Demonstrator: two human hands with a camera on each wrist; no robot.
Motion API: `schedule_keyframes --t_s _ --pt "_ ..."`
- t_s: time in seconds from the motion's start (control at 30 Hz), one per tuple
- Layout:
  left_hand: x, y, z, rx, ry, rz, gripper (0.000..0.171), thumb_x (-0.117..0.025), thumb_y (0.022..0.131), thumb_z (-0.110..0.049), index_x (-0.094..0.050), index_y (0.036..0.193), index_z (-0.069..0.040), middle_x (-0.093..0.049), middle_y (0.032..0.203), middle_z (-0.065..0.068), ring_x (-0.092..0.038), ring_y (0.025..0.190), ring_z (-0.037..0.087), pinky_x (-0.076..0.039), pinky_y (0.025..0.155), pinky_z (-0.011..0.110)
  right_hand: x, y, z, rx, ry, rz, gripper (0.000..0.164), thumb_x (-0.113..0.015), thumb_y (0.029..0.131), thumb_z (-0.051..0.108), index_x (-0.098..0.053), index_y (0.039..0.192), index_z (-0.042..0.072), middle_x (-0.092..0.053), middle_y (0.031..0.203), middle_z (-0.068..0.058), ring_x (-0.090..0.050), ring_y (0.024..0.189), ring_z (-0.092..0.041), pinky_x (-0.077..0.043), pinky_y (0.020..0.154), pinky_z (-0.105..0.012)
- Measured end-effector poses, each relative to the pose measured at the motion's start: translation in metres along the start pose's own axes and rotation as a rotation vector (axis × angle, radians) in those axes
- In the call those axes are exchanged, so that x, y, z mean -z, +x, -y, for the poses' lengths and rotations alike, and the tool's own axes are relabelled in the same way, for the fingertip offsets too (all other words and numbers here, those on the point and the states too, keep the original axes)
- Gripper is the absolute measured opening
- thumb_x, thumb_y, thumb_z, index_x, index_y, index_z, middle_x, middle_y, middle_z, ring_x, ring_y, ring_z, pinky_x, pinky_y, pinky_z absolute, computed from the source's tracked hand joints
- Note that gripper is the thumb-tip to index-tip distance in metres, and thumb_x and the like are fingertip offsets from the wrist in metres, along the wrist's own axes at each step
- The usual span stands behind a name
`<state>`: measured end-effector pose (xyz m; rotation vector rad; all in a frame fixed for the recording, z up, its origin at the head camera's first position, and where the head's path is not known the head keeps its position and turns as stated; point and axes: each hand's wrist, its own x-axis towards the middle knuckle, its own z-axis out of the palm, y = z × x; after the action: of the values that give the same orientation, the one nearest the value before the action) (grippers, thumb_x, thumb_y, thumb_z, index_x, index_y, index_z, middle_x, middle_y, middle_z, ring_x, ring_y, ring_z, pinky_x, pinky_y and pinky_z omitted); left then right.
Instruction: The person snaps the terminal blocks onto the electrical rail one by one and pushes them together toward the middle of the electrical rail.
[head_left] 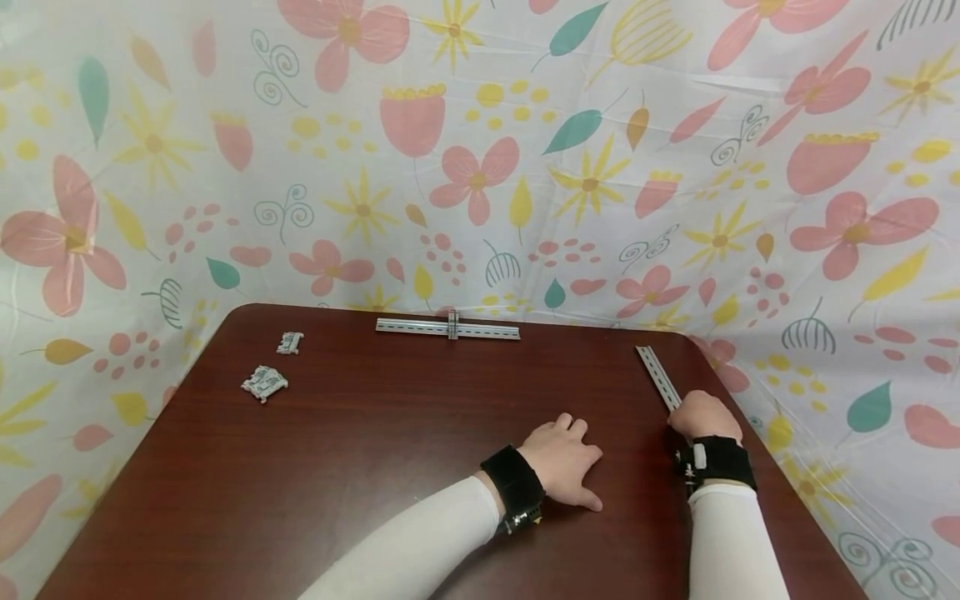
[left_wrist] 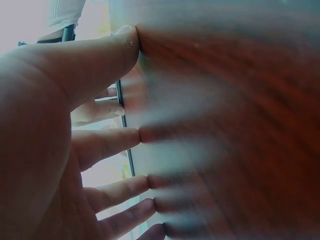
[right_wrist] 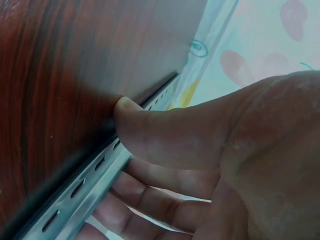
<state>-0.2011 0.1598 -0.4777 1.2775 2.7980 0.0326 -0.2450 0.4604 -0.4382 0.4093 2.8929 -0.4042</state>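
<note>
On the table's right side my right hand (head_left: 707,415) grips a slotted metal DIN rail (head_left: 657,377) across its width. In the right wrist view the thumb (right_wrist: 145,125) lies on one long edge of the rail (right_wrist: 82,189) and the fingers curl along the other. The rail's near part is hidden under the hand in the head view. My left hand (head_left: 562,462) is spread on the tabletop, fingers apart, holding nothing. Its fingertips (left_wrist: 131,135) touch the wood in the left wrist view.
A second DIN rail (head_left: 416,326) lies along the back edge, with a small grey block (head_left: 453,324) across it. Two small pale parts, a smaller one (head_left: 289,342) and a larger one (head_left: 265,383), lie at the back left of the brown table (head_left: 360,450). A flowered curtain (head_left: 480,125) hangs behind.
</note>
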Motion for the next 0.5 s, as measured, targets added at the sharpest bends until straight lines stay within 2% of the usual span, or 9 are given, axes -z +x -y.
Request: schedule_keyframes --t_s 0.23,0.5 --pt "0.005 -0.004 0.001 -0.005 0.0 -0.004 0.073 -0.071 0.092 -0.082 -0.067 0.152 -0.042 -0.056 0.142 -0.005 -0.045 0.12 0.013 -0.047 0.097 0.025 -0.001 0.001 0.002 0.006 0.001 -0.004 0.021 -0.056 0.097 0.009 -0.071 0.093 -0.005 -0.068 0.092 -0.026 -0.064 0.081 -0.039 -0.054 0.067 -0.055" --pt "0.016 -0.012 0.005 -0.028 0.0 -0.008 0.07 -0.076 0.091 -0.079 -0.071 0.148 -0.039 -0.057 0.144 -0.006 -0.046 0.121 0.012 -0.048 0.093 0.022 -0.005 0.006 0.0 -0.012 -0.016 0.006 0.028 -0.053 0.1 0.012 -0.072 0.102 -0.007 -0.068 0.097 -0.03 -0.066 0.082 -0.041 -0.055 0.067 -0.059"
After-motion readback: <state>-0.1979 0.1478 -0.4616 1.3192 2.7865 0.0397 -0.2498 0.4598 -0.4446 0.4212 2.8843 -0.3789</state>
